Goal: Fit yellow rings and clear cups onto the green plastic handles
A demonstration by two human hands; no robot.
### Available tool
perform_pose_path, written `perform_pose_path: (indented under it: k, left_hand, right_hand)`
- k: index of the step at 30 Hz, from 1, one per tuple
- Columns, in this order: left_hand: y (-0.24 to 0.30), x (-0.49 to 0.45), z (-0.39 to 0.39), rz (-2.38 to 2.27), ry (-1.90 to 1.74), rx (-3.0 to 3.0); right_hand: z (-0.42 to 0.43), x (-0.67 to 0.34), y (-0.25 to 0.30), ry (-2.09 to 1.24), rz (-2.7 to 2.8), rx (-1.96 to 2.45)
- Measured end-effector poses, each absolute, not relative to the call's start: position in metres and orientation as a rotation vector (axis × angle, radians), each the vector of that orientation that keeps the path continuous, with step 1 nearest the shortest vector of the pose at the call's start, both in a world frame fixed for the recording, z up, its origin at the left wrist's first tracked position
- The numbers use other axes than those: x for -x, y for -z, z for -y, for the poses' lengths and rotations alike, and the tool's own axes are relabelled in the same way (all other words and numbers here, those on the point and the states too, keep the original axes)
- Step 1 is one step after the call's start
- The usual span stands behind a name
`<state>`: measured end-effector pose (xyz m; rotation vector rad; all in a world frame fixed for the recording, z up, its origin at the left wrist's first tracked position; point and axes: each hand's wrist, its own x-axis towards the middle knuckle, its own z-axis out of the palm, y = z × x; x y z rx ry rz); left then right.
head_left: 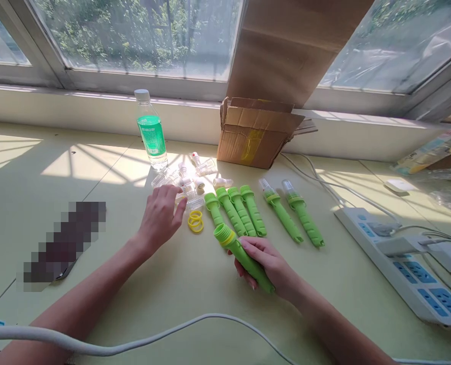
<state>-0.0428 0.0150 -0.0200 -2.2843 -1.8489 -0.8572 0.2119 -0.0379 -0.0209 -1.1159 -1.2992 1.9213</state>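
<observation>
Right hand holds a green tube — left hand at clear caps.

Creased, matt cardboard is seen in the box. Before it, ridged plastic is seen in the green tubes; glossy, clear plastic is shown by the caps at its front left and the bottle to its left, smooth white plastic by the power strip to its right.

Pixelation masks a dark object; the left grip partly hides the clear plastic caps; print on the green bottle label is too small to read.
</observation>
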Motion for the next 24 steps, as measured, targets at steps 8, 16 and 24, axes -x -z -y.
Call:
perform_pose_path:
  k: [8, 16, 24]
  left_hand:
    - [0.008, 0.076, -0.060, 1.840, 0.621, 2.249]
    - [0.014, 0.094, -0.090, 1.673, 0.286, 2.511]
    - [0.024, 0.083, -0.088, 1.599, 0.379, 2.427]
  right_hand:
    - [0.036, -0.210, 0.023, -1.928, 1.303, 1.095]
    - [0.036, -0.212, 0.021, -1.922, 1.306, 1.102]
    - [0.035, -0.211, 0.020, -1.920, 1.316, 1.120]
